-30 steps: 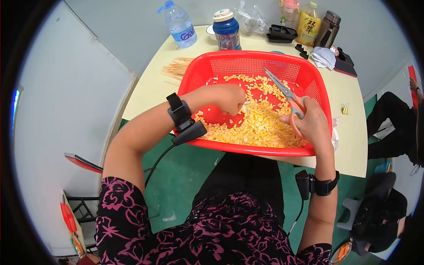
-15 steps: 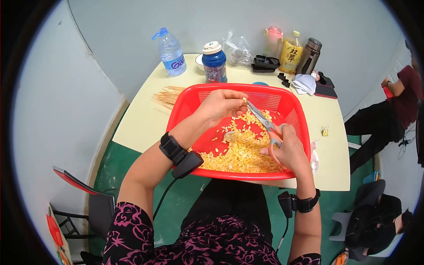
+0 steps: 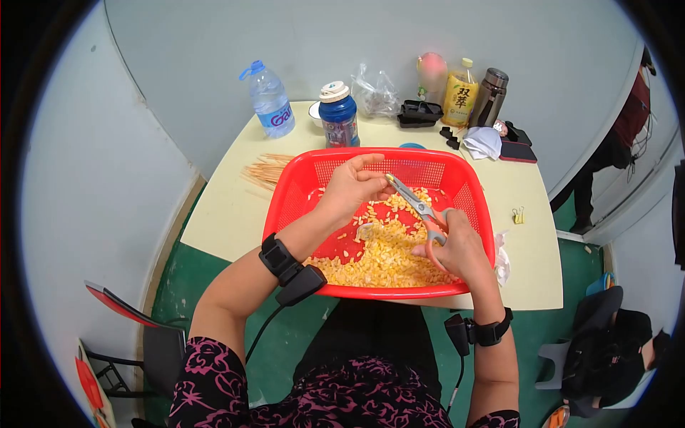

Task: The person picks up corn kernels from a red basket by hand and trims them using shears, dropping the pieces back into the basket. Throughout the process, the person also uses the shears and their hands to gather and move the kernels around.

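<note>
A red plastic basket [image 3: 292, 192] stands on the cream table, holding a heap of small yellow pieces [image 3: 389, 250]. Over the basket's middle, my left hand [image 3: 353, 187] pinches one small yellow piece at its fingertips. My right hand [image 3: 457, 246] grips grey scissors [image 3: 414, 203] by the orange handles. The scissor blades point up and left, and their tips meet the piece at my left fingertips. Both wrists wear black bands with cables.
A bundle of wooden skewers [image 3: 267, 170] lies left of the basket. At the table's back stand a water bottle [image 3: 270, 100], a blue jar [image 3: 337, 114], a plastic bag, a yellow drink bottle [image 3: 460, 85] and a flask [image 3: 491, 96]. A person stands at right.
My left hand lifted out of the heap with a small piece and rose toward the scissor tips. The right hand swung the scissors in to meet it. The view pulled back.
</note>
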